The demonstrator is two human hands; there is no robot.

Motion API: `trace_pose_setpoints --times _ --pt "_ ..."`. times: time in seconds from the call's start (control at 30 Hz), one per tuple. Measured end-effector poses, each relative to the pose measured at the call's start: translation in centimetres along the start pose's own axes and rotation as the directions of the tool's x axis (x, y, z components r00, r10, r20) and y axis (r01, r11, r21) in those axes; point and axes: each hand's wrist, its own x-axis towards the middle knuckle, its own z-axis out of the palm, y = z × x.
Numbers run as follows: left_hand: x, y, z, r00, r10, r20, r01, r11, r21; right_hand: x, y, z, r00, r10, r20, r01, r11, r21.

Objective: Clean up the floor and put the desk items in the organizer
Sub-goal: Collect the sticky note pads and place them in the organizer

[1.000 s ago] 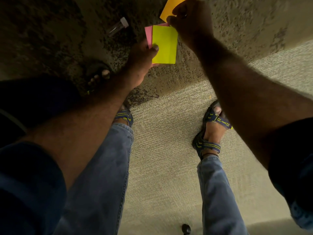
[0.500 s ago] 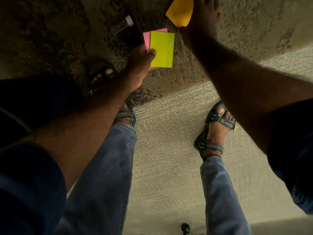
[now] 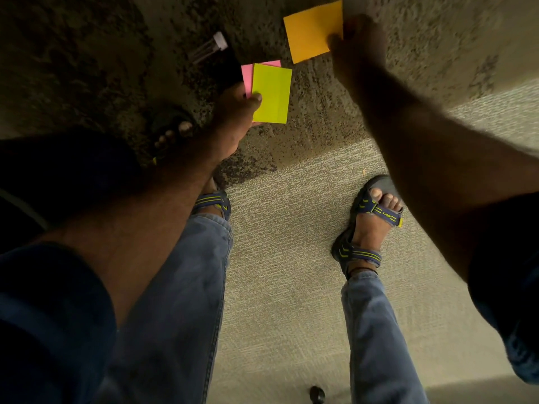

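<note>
Right hand (image 3: 357, 48) shifted right, pinching orange note (image 3: 313, 30), tilted. Left hand (image 3: 236, 112) grips upright yellow note (image 3: 271, 93) over pink note (image 3: 247, 77). Dim speckled carpet (image 3: 291, 228).

We find almost nothing readable. The sticky notes carry no writing on the faces we see. A small yellow mark, perhaps a brand word, sits on the toe strap of the right sandal (image 3: 379, 217), but it is too small to read.

Orange note (image 3: 313, 30), yellow-green note (image 3: 272, 93), pink note (image 3: 246, 76).
</note>
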Motion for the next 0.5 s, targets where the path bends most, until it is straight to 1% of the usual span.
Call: trace_pose_setpoints --times 0.03,0.07,0.1,0.17,0.2,0.3,0.37,0.5 --pt "0.0 0.0 0.0 1.000 -0.006 0.004 0.006 1.000 -0.002 0.1 0.5 -0.5 1.000 0.004 0.023 -0.005 0.999 0.048" --pt "0.1 0.0 0.0 1.000 -0.012 0.006 0.012 1.000 -0.008 -0.7 0.1 -0.1 0.999 0.037 0.040 -0.042 0.992 0.119" --pt "0.1 0.0 0.0 1.000 -0.019 0.006 0.020 1.000 -0.020 -1.5 0.3 -0.1 0.999 0.017 0.048 -0.024 0.988 0.154" --pt "0.2 -0.1 -0.1 0.999 -0.036 0.009 0.037 0.998 -0.056 -1.7 0.7 -0.7 0.998 0.002 0.067 -0.024 0.947 0.321" --pt "0.2 -0.1 -0.1 0.999 -0.046 0.013 0.047 0.996 -0.078 -1.9 0.9 -0.6 0.997 -0.017 0.074 -0.012 0.927 0.375" --pt "0.0 -0.2 -0.3 0.998 -0.065 0.027 0.068 0.989 -0.132 -3.2 1.1 -0.1 0.994 -0.054 0.094 0.016 0.931 0.366" --pt "-0.3 -0.2 -0.5 0.997 -0.069 0.047 0.075 0.986 -0.150 -3.7 1.0 0.2 0.985 -0.131 0.109 0.086 0.934 0.347" --pt "-1.4 -0.2 -1.2 0.994 -0.067 0.087 0.088 0.958 -0.273 -5.7 -0.2 1.7 0.950 -0.251 0.184 0.211 0.955 0.209"
